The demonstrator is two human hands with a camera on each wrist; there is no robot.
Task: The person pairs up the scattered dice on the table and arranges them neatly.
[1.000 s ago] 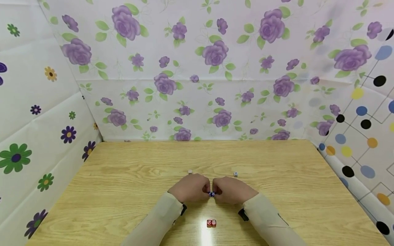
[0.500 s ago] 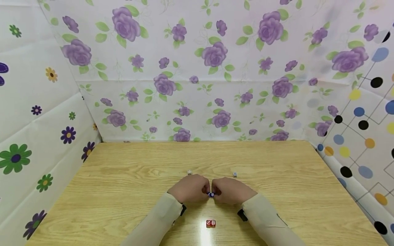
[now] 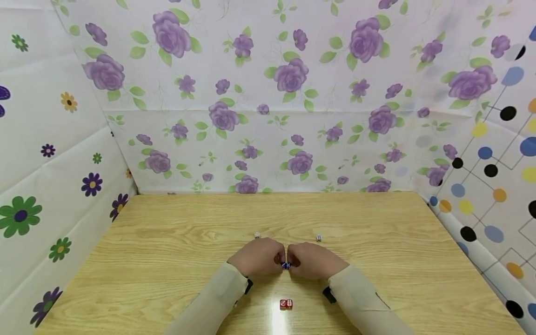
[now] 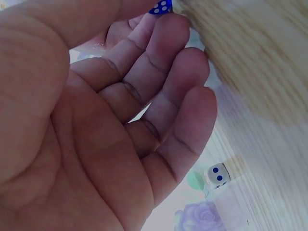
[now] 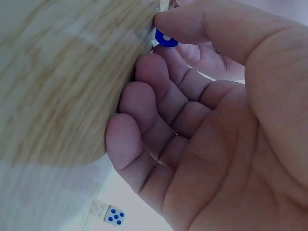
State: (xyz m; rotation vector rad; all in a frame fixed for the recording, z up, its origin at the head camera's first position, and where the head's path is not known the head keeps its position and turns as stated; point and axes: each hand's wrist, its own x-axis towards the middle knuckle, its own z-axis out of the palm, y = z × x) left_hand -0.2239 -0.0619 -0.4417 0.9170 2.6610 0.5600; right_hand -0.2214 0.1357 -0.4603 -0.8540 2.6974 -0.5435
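Note:
Two blue dice with white dots sit side by side at the middle of the table. My left hand (image 3: 259, 257) pinches the left blue die (image 3: 284, 265) between thumb and finger, and my right hand (image 3: 316, 259) pinches the right blue die (image 3: 288, 265) the same way. The knuckles of both hands nearly meet above them. In the left wrist view, a blue die (image 4: 161, 7) shows at the fingertips, partly cut off by the frame. In the right wrist view, the thumb and fingers mostly hide a blue die (image 5: 167, 38).
Beyond my hands lie a left white die (image 3: 257, 235) and a right white die (image 3: 318, 237), spaced apart. Nearer me, a pair of red dice (image 3: 286, 304) sits side by side on the wooden table (image 3: 188, 214). Patterned cloth (image 3: 268, 153) encloses the table's back and sides.
The head view has shifted very slightly. Both hands keep their place and their pinch on the blue dice; the white and red dice stay where they were.

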